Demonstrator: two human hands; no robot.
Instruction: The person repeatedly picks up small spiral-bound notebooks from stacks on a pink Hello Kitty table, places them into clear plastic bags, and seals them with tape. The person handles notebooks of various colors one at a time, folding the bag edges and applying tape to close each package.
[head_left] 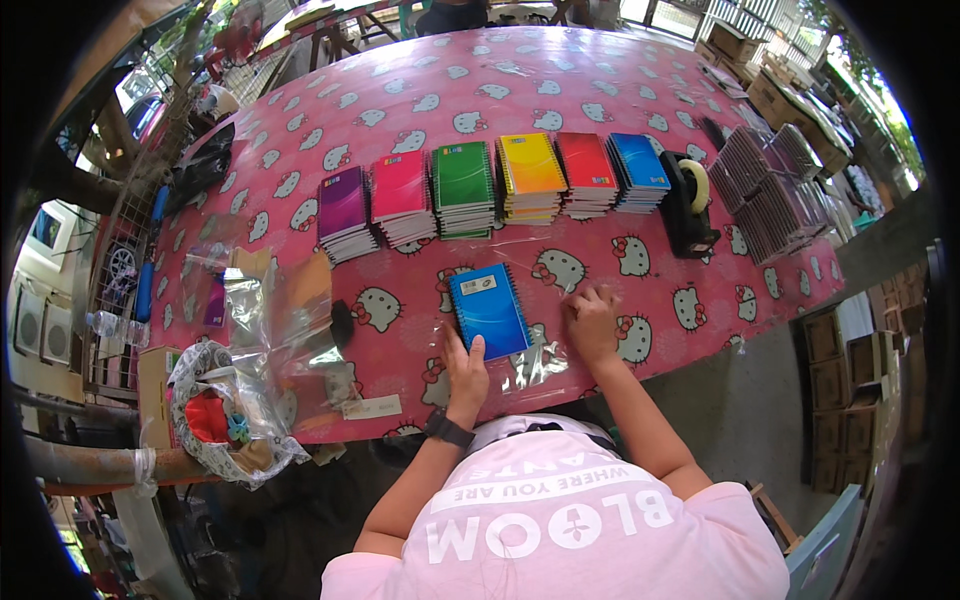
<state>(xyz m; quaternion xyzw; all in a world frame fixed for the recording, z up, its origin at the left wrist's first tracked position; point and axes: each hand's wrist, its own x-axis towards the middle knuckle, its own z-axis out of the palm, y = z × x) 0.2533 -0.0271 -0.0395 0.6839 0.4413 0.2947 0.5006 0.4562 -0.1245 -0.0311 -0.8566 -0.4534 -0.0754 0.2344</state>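
A blue spiral notebook (492,312) with a white label lies in front of me, slightly tilted, its coil along the left and top edges. My left hand (467,372) grips its lower left corner, thumb on the cover and fingers along the coil side. Clear shiny plastic (545,365) spreads beneath and beside the notebook's lower right. To the right my right hand (592,322) rests on the table with curled fingers; whatever they may hold is hidden.
Beyond stand stacks of purple (345,205), pink (401,185), green (463,175), yellow (530,165), red (587,165) and blue notebooks (637,162). A tape dispenser (688,215) and wrapped stacks (770,195) stand right. Plastic sleeves (260,320) and a cloth-lined basket (195,440) are left.
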